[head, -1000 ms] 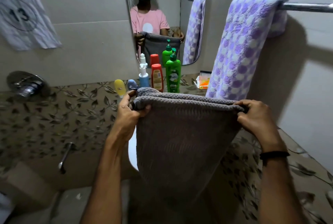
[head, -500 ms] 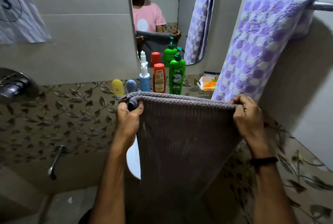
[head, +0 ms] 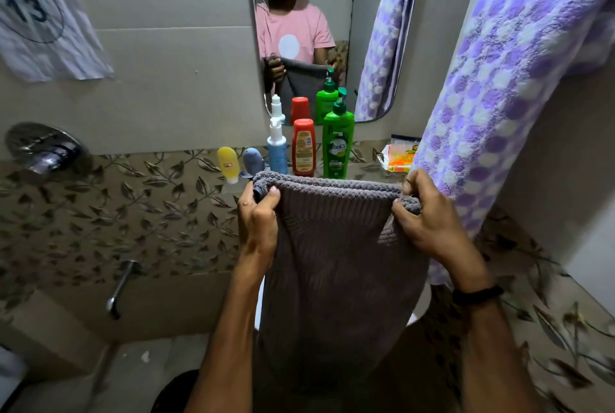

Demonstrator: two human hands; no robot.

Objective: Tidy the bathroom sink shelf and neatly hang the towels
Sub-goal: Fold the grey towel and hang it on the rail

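Observation:
A grey ribbed towel point(head: 332, 263) hangs folded in front of me, covering the sink. My left hand point(head: 258, 216) grips its upper left corner and my right hand point(head: 429, 223) grips its upper right corner. Behind the towel's top edge the shelf holds a green pump bottle point(head: 337, 149), a red bottle point(head: 303, 146), a blue spray bottle point(head: 277, 148), a yellow tube point(head: 227, 163), a grey-blue tube point(head: 253, 161) and an orange packet point(head: 399, 156). A purple-and-white dotted towel point(head: 499, 86) hangs on the wall at the right.
A mirror point(head: 299, 30) above the shelf reflects me and both towels. A round tap control point(head: 43, 149) and a spout point(head: 121, 283) are on the left wall. A paper marked 13 point(head: 36, 13) hangs at upper left. Leaf-patterned tiles run around the walls.
My hands have drawn closer together, so the grey towel's top edge is narrower. My right hand has shifted left and slightly down. The view has tilted a little.

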